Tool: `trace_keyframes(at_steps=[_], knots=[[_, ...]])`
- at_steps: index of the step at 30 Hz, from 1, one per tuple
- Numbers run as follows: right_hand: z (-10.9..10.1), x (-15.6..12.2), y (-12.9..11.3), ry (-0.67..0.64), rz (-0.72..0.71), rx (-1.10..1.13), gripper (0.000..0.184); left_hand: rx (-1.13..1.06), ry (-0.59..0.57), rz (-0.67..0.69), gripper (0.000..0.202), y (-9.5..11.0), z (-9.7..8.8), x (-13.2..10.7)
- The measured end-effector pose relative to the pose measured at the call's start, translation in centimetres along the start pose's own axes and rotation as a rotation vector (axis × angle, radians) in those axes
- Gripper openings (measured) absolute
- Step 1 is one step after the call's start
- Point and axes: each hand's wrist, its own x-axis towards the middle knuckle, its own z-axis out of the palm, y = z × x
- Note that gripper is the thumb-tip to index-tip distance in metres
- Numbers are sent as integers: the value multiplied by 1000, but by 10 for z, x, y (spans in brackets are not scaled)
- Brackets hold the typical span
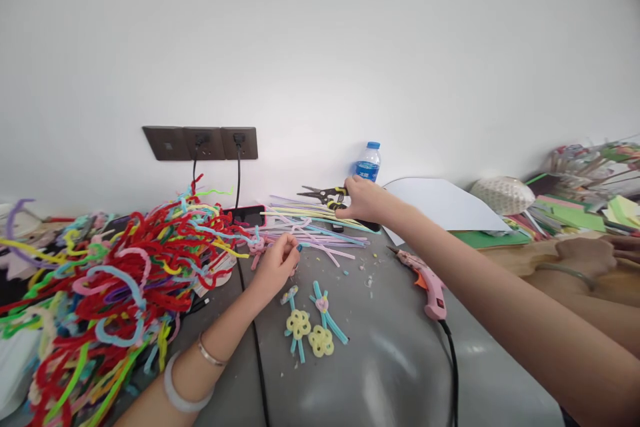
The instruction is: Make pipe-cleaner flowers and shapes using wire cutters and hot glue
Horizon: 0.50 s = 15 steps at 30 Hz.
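Observation:
My right hand [361, 199] reaches to the back of the table and grips the black-and-yellow handles of a pair of scissors [320, 195]; their blades point left and stand a little apart. Bundled straight pipe cleaners [320, 230] in pastel colours lie just below them. My left hand [277, 260] is closed in a pinch at the left end of that bundle; a small blue spot shows at its fingertips, too small to name. Nearer me lie yellow pipe-cleaner flowers [299, 324] and blue pipe-cleaner pieces [336, 327], one with a pink heart-like middle.
A heap of colourful pipe cleaners [125, 280] covers the left side. On the right lies a pink glue gun [429, 288] with a black cord. A water bottle [369, 163], white sheets [445, 203] and a patterned white object [503, 195] are behind. Another person's hand [583, 257] rests far right.

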Motion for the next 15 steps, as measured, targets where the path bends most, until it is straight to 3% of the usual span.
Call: trace_keyframes(at_steps=[2, 6, 8, 12, 15], knots=[[-16, -17, 8, 49, 34, 131, 45, 82, -19, 26, 16, 2, 1, -2], [-30, -66, 16, 27, 151, 687, 30, 166, -73, 29, 20, 10, 2, -5], [-25, -94, 13, 16, 122, 893, 31, 204, -75, 41, 17, 14, 3, -8], [-4, -147, -9, 119, 315, 1095, 33, 374, -24, 190, 10, 20, 5, -14], [14, -177, -29, -74, 420, 1311, 44, 499, -1, 325, 14, 25, 9, -20]])
